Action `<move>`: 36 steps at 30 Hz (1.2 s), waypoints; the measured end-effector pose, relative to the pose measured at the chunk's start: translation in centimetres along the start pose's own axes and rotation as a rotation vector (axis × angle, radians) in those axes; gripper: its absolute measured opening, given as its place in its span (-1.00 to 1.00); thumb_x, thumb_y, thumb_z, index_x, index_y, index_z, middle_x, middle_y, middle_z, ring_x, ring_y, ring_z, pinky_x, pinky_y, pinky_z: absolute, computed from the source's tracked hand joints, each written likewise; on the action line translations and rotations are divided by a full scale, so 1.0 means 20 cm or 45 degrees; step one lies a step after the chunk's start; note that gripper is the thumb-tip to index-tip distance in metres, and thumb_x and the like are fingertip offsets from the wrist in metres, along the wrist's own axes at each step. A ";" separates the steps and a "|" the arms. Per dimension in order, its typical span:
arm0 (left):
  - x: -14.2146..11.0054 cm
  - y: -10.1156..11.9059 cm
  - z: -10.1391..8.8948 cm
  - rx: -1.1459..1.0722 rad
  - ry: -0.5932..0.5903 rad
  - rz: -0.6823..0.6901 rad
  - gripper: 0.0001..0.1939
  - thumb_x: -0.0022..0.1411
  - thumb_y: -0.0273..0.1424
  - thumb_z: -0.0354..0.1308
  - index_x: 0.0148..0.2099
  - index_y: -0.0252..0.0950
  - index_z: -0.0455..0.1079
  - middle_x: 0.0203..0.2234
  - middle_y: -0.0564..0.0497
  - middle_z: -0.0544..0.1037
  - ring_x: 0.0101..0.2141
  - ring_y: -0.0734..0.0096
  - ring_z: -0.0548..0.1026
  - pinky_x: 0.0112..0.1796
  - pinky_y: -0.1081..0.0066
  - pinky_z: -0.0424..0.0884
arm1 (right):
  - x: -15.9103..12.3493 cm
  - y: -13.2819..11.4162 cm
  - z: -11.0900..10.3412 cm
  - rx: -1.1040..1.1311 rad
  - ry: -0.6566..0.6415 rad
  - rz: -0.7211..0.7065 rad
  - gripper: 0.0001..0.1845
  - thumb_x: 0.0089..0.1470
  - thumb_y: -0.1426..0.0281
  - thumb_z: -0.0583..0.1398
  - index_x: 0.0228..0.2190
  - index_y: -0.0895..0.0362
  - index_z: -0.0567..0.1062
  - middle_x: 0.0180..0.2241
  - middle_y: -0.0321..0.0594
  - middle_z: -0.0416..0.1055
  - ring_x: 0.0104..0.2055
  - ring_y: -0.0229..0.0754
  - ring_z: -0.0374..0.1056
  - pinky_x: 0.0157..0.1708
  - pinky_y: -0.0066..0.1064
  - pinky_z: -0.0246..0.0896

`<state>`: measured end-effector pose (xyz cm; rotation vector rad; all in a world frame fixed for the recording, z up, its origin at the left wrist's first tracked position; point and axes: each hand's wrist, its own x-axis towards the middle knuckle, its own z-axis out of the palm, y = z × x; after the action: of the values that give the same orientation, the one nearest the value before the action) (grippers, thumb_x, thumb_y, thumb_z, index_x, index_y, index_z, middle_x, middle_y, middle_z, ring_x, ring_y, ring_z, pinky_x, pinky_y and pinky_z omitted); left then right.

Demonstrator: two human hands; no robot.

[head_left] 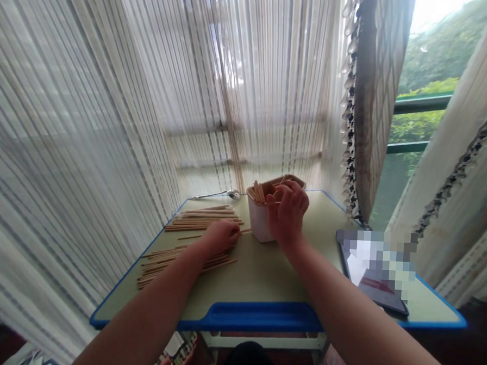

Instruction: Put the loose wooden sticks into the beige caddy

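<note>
My left hand [223, 236] is closed round a chopstick [246, 231] low over the table, its tip pointing at the container. One bunch of wooden chopsticks [204, 222] lies beyond that hand; another bunch of chopsticks [157, 266] lies nearer, partly under my left forearm. A whitish plastic container [259, 222] stands upright, with several chopsticks [258, 192] leaning in its left corner. At its front right rim, my right hand [288, 209] has curled fingers; what lies between them is hidden.
A metal ladle [231, 194] lies at the table's back edge. On the right rests a dark tablet [375, 282], partly blurred out. The pale table [263, 281] has a blue rim and a front pencil groove. Striped curtains [248, 95] hang close behind.
</note>
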<state>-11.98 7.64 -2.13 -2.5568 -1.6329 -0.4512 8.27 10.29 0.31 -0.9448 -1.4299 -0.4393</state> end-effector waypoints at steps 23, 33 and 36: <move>0.00 0.03 -0.14 -0.315 0.618 -0.027 -0.80 0.22 -0.38 0.04 -0.24 -0.30 0.49 -0.39 -0.03 0.47 -0.35 0.42 0.42 -0.25 0.43 0.35 | -0.06 -0.07 -0.06 0.208 -0.121 -0.548 -0.75 0.02 0.37 0.15 -0.19 0.08 0.40 -0.15 -0.13 0.38 -0.06 -0.10 0.21 -0.04 -0.23 0.11; -0.05 0.12 -0.15 -0.294 0.814 0.214 -0.80 0.26 -0.42 -0.02 -0.18 -0.30 0.42 -0.36 -0.06 0.45 -0.32 0.42 0.41 -0.24 0.41 0.36 | -0.03 -0.10 -0.06 0.161 -0.308 -0.574 -0.65 0.13 0.30 0.11 -0.05 0.13 0.38 -0.24 -0.18 0.48 -0.20 -0.16 0.29 -0.13 -0.29 0.09; -0.05 0.11 -0.14 -0.294 0.832 0.263 -0.79 0.27 -0.41 -0.02 -0.16 -0.28 0.43 -0.36 -0.05 0.45 -0.32 0.43 0.41 -0.26 0.42 0.36 | -0.01 -0.11 -0.05 0.195 -0.333 -0.566 -0.76 0.15 0.33 0.10 -0.15 0.11 0.43 -0.28 -0.22 0.50 -0.25 -0.18 0.29 -0.15 -0.31 0.11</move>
<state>-10.91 5.11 0.51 -2.3014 -1.1213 -1.3403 7.23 8.07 0.81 -0.5706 -1.8948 -0.5361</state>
